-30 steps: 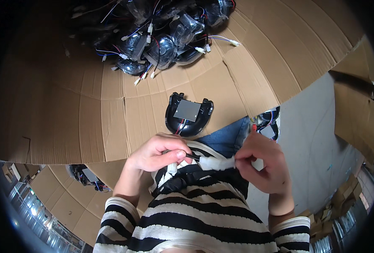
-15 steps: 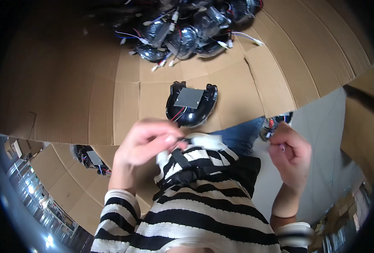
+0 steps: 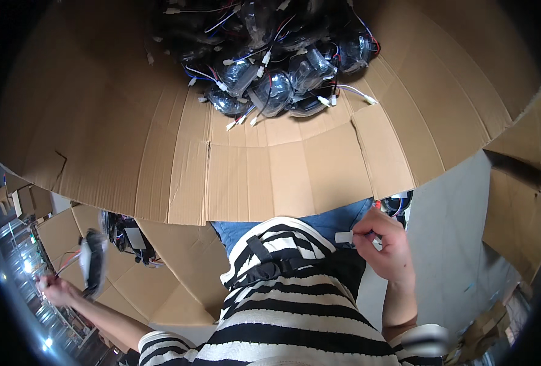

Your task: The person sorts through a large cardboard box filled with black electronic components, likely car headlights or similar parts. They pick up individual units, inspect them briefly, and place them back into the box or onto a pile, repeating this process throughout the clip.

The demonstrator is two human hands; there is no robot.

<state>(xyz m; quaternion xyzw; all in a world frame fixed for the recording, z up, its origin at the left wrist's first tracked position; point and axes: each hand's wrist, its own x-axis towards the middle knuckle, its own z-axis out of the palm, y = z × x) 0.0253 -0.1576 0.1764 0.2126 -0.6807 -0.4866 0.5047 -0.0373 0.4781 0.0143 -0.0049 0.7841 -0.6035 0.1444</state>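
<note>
Far out to the left, my left hand (image 3: 60,291) is closed, seemingly on the wires of a black plastic housing (image 3: 92,262). The housing hangs beside the hand, edge-on and smeared by motion, with red and white wires (image 3: 69,261) running off it. In front of my right hip, my right hand (image 3: 385,249) is pinched on a small white tab (image 3: 343,237), flat and roughly rectangular. Part of another pale piece shows under its fingers, too covered to name.
Ahead spreads a cardboard sheet (image 3: 283,177). On its far part lie several plastic-wrapped black units (image 3: 273,91) with wires and white connectors. At left, a cardboard box (image 3: 142,293) holds more black parts (image 3: 133,238). Other wired parts (image 3: 398,204) sit beyond my right hand.
The black housing has left the cardboard in front of me and is now at far left with my left hand. My right hand has come inward, showing the white tab.
</note>
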